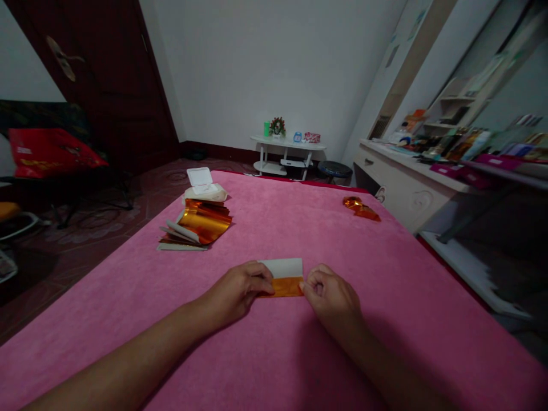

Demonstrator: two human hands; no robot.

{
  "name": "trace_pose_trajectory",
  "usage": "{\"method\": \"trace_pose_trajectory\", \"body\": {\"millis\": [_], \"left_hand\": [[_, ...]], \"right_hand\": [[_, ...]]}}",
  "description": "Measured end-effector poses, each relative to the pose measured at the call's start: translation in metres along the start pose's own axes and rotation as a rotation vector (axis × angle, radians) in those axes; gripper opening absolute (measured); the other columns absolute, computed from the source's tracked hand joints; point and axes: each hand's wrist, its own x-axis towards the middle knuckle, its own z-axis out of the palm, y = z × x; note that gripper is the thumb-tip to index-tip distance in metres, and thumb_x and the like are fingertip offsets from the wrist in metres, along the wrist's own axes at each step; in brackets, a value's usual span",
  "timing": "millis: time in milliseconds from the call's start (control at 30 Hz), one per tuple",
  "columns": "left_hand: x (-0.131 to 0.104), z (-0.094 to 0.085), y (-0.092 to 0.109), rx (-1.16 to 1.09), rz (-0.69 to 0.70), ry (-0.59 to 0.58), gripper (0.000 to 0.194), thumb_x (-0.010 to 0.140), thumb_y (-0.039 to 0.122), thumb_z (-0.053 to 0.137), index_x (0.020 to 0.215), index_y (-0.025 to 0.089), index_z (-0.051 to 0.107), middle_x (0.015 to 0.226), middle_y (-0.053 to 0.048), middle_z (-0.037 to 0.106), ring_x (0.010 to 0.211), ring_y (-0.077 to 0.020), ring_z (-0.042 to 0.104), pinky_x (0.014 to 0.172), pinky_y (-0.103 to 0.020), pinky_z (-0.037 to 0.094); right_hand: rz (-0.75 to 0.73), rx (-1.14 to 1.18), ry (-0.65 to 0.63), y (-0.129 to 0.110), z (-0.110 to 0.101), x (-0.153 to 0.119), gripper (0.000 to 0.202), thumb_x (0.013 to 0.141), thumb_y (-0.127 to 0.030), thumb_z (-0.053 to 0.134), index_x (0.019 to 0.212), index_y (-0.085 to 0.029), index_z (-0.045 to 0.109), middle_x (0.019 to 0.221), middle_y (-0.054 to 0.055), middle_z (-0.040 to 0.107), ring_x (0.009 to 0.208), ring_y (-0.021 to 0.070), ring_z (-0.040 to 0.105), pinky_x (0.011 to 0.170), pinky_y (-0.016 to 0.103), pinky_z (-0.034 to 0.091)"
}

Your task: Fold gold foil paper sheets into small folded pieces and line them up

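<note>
A small sheet (286, 268), pale grey on its far part and shiny gold-orange along its folded near part, lies flat on the pink cloth (274, 348). My left hand (242, 288) grips the left end of the sheet, thumb and fingers closed over it. At the right end, my right hand (331, 291) pinches the near corner of the gold strip between thumb and curled forefinger. Farther left rests a loose stack of gold-orange foil sheets (208, 220) with pale backs. Two folded gold foil pieces (362, 209) sit at the far right of the cloth.
Behind the foil stack is a white packet with an open lid (200, 178). A low white table (289, 144) and a dark round stool (335, 169) stand by the wall. A cluttered dresser (411, 177) is on the right; a red bag (55, 151) is on the left.
</note>
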Motion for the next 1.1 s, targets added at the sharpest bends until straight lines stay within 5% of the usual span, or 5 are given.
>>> {"method": "trace_pose_trajectory", "body": {"millis": [367, 633, 800, 933, 1100], "left_hand": [[0.018, -0.016, 0.011, -0.151, -0.136, -0.142, 0.04, 0.069, -0.003, 0.042, 0.082, 0.018, 0.073, 0.087, -0.003, 0.064, 0.079, -0.0117, 0.059, 0.074, -0.021, 0.047], [0.032, -0.006, 0.006, 0.054, -0.306, -0.111, 0.012, 0.075, 0.023, 0.064, 0.064, 0.018, 0.065, 0.071, 0.001, 0.062, 0.063, -0.011, 0.055, 0.06, -0.021, 0.04], [0.028, -0.003, 0.005, 0.064, -0.279, -0.125, 0.007, 0.07, 0.02, 0.069, 0.077, 0.022, 0.068, 0.077, 0.003, 0.061, 0.066, -0.011, 0.054, 0.059, -0.02, 0.037], [0.026, -0.006, 0.008, 0.097, -0.187, -0.172, 0.036, 0.076, 0.015, 0.063, 0.105, 0.034, 0.068, 0.081, 0.003, 0.058, 0.073, -0.012, 0.055, 0.064, -0.02, 0.038], [0.028, -0.004, 0.008, 0.328, -0.13, -0.272, 0.047, 0.081, 0.021, 0.061, 0.121, 0.044, 0.057, 0.083, 0.002, 0.054, 0.073, -0.0134, 0.053, 0.06, -0.022, 0.034]], "right_hand": [[-0.005, -0.06, 0.004, -0.001, 0.0, 0.0, 0.023, 0.083, -0.028, 0.051, 0.061, -0.019, 0.051, 0.073, -0.003, 0.054, 0.058, 0.0105, 0.05, 0.052, 0.024, 0.025], [0.023, -0.058, -0.02, 0.0, 0.0, 0.002, 0.023, 0.082, -0.028, 0.051, 0.06, -0.019, 0.051, 0.073, -0.003, 0.053, 0.058, 0.0102, 0.05, 0.052, 0.024, 0.025], [0.018, -0.055, -0.025, -0.001, -0.001, 0.001, 0.022, 0.081, -0.028, 0.051, 0.06, -0.019, 0.051, 0.072, -0.003, 0.053, 0.059, 0.0104, 0.05, 0.053, 0.024, 0.025], [0.015, -0.059, -0.012, -0.001, -0.001, 0.001, 0.02, 0.08, -0.025, 0.051, 0.061, -0.02, 0.053, 0.071, -0.003, 0.053, 0.058, 0.0102, 0.049, 0.053, 0.024, 0.025], [-0.012, -0.065, 0.002, -0.001, 0.0, 0.003, 0.02, 0.079, -0.025, 0.052, 0.06, -0.019, 0.053, 0.07, -0.003, 0.052, 0.057, 0.0096, 0.048, 0.052, 0.023, 0.025]]}}
